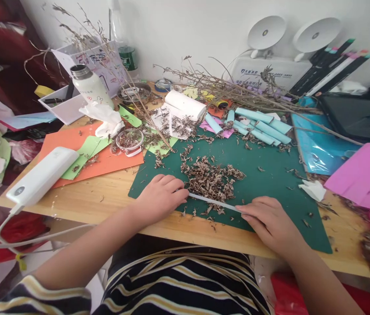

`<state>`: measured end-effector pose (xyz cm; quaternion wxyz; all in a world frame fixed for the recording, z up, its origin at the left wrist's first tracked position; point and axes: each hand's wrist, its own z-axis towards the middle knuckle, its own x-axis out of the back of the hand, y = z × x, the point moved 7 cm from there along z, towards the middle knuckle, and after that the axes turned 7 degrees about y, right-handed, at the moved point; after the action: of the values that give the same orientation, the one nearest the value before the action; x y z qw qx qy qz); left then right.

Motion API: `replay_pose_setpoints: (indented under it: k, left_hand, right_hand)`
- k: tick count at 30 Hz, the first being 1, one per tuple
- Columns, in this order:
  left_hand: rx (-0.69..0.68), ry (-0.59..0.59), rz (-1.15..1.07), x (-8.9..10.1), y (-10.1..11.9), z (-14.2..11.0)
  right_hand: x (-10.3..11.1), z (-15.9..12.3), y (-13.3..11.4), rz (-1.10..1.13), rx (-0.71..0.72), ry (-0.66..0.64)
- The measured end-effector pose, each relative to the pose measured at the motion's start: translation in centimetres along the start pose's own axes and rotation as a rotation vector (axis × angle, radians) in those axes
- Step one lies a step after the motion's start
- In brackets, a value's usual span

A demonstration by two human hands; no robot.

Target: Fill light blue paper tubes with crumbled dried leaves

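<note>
A narrow pale strip (213, 201), perhaps paper seen edge-on, stretches between my two hands over the green cutting mat (257, 166). My left hand (161, 197) is closed on its left end, with the fingertips curled out of sight. At the other end, my right hand (266, 221) pinches it between thumb and fingers. Just beyond the strip lies a loose pile of dried brown leaves (209, 177), and some leaf bits are scattered on the near side. Several light-blue paper rolls (263, 124) lie at the mat's back edge.
Dry stems (224, 87) stretch along the back. A white power bank (43, 175) with a cable lies on the left, near orange paper (119, 164). An uncapped bottle (89, 85) stands behind. Pink paper (365, 175) and a dark tablet (358, 116) are on the right.
</note>
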<state>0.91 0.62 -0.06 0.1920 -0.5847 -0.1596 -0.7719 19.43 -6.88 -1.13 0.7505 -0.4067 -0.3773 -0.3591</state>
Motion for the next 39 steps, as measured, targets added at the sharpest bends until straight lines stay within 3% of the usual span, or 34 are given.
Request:
replay_pose_setpoints:
  k: [3, 6, 10, 14, 18, 25, 29, 33, 39]
  left_hand:
    - [0.060, 0.035, 0.039, -0.5, -0.1, 0.1]
    - [0.083, -0.001, 0.048, -0.8, -0.4, 0.0]
    - [0.035, 0.001, 0.067, -0.6, 0.1, -0.3]
    - [-0.018, 0.079, 0.152, 0.2, 0.8, -0.7]
    - [-0.067, 0.158, 0.161, 0.9, 1.2, -0.9]
    - [0.045, 0.011, 0.182, 0.9, 2.1, -0.9]
    - [0.167, -0.019, 0.218, 0.9, 3.0, -1.6]
    - [0.249, 0.015, 0.225, 0.9, 3.4, -2.0]
    - [0.309, -0.082, 0.214, -0.6, 2.7, -2.3]
  right_hand:
    - [-0.2, 0.3, 0.6, 0.016, 0.001, -0.041]
    - [-0.2, 0.6, 0.7, -0.036, -0.009, -0.040]
    - [0.3, 0.9, 0.3, -0.174, -0.004, 0.044]
    - [0.7, 0.8, -0.7, -0.275, 0.094, 0.144]
    - [0.7, 0.8, -1.0, -0.307, 0.122, 0.162]
    - [0.3, 0.1, -2.1, -0.416, 0.118, 0.146]
    - [-0.7, -1.1, -2.8, -0.525, 0.033, 0.054]
    - [-1.8, -2.1, -2.4, -0.573, -0.035, -0.039]
    - [-2.4, -1.5, -1.3, -0.532, -0.086, -0.095]
